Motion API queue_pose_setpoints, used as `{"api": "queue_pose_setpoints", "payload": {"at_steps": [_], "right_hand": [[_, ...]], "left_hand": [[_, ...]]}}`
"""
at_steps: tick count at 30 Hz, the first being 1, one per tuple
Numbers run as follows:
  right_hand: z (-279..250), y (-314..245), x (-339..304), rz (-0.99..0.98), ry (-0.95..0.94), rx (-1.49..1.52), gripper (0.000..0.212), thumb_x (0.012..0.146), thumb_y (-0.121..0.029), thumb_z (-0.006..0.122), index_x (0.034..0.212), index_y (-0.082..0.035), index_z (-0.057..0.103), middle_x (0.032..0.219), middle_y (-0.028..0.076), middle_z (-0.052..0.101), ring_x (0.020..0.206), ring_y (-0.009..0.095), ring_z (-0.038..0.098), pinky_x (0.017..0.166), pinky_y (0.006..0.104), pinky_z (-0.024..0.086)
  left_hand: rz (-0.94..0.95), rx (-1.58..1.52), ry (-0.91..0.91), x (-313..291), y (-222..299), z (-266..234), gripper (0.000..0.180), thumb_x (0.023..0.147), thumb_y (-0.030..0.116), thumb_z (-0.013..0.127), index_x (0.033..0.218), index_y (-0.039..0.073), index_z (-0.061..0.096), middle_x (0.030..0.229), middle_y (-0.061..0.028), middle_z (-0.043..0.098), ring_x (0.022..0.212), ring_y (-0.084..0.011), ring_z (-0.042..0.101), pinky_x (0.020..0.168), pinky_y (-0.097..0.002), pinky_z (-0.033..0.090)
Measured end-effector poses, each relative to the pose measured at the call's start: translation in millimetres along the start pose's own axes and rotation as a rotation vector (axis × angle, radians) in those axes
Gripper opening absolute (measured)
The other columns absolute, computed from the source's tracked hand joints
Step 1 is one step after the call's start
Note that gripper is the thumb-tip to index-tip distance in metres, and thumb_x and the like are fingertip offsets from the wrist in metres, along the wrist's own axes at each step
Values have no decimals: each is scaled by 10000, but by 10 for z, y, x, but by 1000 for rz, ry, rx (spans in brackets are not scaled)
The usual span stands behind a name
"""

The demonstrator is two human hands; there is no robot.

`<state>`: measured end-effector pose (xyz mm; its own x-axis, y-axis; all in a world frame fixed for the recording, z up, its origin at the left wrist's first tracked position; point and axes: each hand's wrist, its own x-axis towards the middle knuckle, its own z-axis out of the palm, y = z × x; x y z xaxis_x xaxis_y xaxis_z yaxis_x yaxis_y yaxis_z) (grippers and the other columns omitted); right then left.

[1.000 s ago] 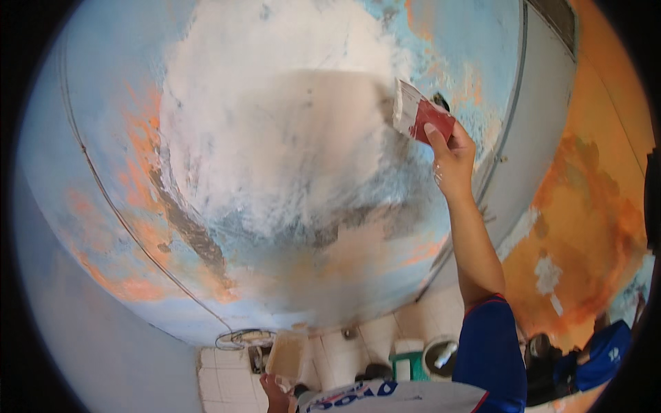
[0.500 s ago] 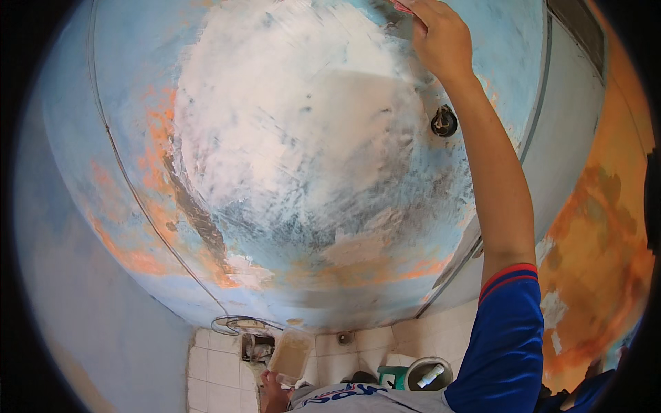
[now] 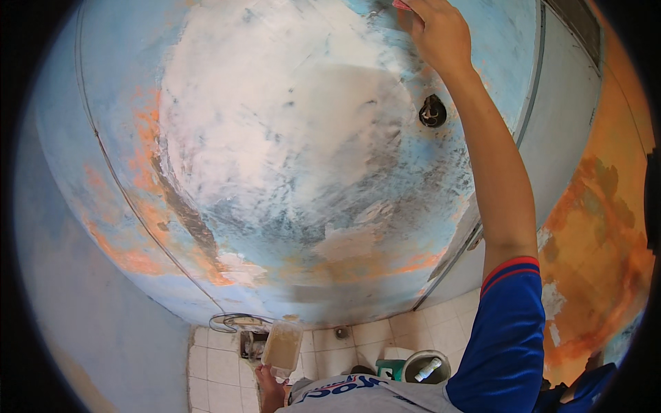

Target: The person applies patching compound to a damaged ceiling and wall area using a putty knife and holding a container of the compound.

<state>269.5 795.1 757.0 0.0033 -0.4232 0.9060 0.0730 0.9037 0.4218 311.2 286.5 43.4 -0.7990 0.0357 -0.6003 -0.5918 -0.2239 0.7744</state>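
Note:
My right arm reaches up along the wall. Near the top edge, my right hand (image 3: 444, 41) grips a pinkish-red, flat-looking thing (image 3: 401, 5); most of it is hidden or cut off, so its kind does not show. Beside that hand is a large patch of white filler (image 3: 275, 103) smeared over the blue wall (image 3: 58, 172), with grey streaks at its lower edge. Low down, my left hand (image 3: 270, 387) holds a see-through plastic tub (image 3: 283, 344) by its near end. Something pale and beige shows in it.
A dark round hole with wires (image 3: 432, 111) opens in the wall beside my right forearm. A thin cable (image 3: 113, 172) runs down the left side to a coil. On the tiled floor (image 3: 213, 372) stand a bucket with a pale object inside (image 3: 427, 368) and a green container (image 3: 390, 369).
The view has shifted slightly, so the wall sits further left and higher. Against the wall, my right hand is a little further right, still gripping the reddish thing. My left hand keeps the tub.

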Motion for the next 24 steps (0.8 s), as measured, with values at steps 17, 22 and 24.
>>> {"api": "queue_pose_setpoints", "payload": {"at_steps": [17,22,24], "right_hand": [[-1,-1710,-3718,191,-486,-44,418,874,-98,610,1287,-137,652,1196,104,658,1235,344,584,916,489,466],[-117,-1378,-2524,394,-394,191,426,884,-12,570,1281,-123,675,1178,104,720,982,324,696,827,415,535],[-13,-823,-1758,191,-69,65,469,867,15,566,1306,-125,653,1134,104,706,968,300,670,795,430,515]], "left_hand": [[-17,-12,-10,-169,-154,563,578,874,442,595,1352,242,338,1420,-73,434,1251,-318,459,789,-608,444],[144,161,-140,-118,-347,219,692,897,577,575,1425,234,288,1530,-68,255,1384,-339,299,930,-700,392],[288,352,-178,-32,-508,19,661,900,563,571,1404,230,303,1506,-67,290,1360,-331,329,896,-679,405]]}}
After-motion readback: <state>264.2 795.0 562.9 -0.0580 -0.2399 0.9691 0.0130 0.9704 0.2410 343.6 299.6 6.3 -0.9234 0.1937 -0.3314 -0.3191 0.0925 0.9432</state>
